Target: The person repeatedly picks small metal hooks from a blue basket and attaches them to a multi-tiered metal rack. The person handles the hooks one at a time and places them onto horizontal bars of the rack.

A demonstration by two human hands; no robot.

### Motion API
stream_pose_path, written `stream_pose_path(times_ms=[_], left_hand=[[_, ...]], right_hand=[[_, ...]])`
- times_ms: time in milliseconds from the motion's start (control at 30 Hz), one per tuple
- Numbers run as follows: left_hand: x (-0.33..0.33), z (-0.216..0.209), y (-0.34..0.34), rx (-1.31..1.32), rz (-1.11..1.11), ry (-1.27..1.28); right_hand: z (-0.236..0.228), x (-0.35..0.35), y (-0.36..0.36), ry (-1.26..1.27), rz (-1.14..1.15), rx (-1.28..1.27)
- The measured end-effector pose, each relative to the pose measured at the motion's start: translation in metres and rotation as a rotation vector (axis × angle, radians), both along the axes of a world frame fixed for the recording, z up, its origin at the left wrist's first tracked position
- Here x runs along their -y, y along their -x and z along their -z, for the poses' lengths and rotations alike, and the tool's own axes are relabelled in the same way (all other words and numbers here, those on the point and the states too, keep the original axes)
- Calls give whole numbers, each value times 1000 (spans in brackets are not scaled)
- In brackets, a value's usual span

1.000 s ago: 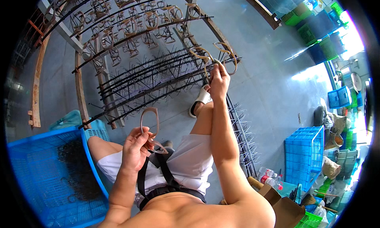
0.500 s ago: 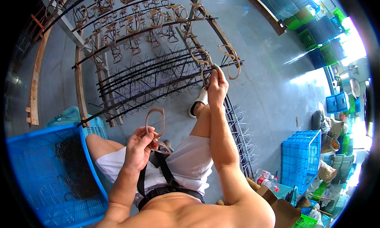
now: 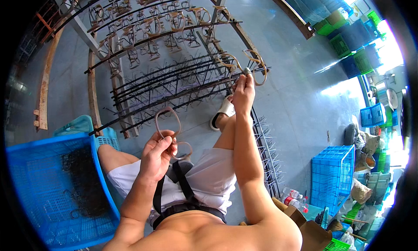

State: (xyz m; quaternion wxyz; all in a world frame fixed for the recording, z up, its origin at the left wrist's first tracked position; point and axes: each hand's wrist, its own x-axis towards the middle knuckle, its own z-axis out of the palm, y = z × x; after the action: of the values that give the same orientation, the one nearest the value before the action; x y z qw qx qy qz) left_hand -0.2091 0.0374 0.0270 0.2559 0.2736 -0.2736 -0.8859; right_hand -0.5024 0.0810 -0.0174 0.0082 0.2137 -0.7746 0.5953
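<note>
My left hand (image 3: 156, 153) pinches a pinkish-brown eyeglass frame (image 3: 167, 108) above my lap, one rim standing up and the other hanging below the fingers. With arm stretched out, my right hand (image 3: 244, 94) has its fingertips closed at the middle of a tan eyeglass frame (image 3: 229, 55), by the right end of a spiked black rod (image 3: 191, 89). Another tan eyeglass frame (image 3: 263, 63) hangs just beside it at the rod's end. My fingers hide the exact contact there. Several similar frames hang on the rack's farther rods.
A blue crate (image 3: 48, 143) with a dark tangled heap (image 3: 85, 181) stands at my left. A spiked rod (image 3: 265, 150) slants down past my right arm. Further right are bottles (image 3: 296, 201), an open carton (image 3: 313, 233) and a blue basket (image 3: 333, 172).
My right hand has shifted slightly right with its frame, closer to the rod's end. In my left hand the eyeglass frame has turned, so its lower rim shows more fully.
</note>
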Motion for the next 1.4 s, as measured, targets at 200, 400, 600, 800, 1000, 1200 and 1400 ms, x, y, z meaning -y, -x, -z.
stream_pose_path(times_ms=[200,400,600,800,1000,1200,1400], left_hand=[[4,-16,0,330,278,460],[6,-9,18,2,-312,352],[26,-34,-4,467,511,898],[52,-38,-22,307,-22,1007],[115,47,-210,1070,-1034,946],[135,177,-376,2286,-243,390],[118,278,-449,2228,-37,177]], right_hand=[[-44,-32,-88,-75,-791,-315],[-25,-33,-155,225,-1191,527],[-70,-29,-123,-187,-815,-546],[-72,-20,-90,-223,-1333,232],[-5,18,-51,301,-163,180],[12,32,-52,390,-146,345],[10,39,-62,462,-170,475]])
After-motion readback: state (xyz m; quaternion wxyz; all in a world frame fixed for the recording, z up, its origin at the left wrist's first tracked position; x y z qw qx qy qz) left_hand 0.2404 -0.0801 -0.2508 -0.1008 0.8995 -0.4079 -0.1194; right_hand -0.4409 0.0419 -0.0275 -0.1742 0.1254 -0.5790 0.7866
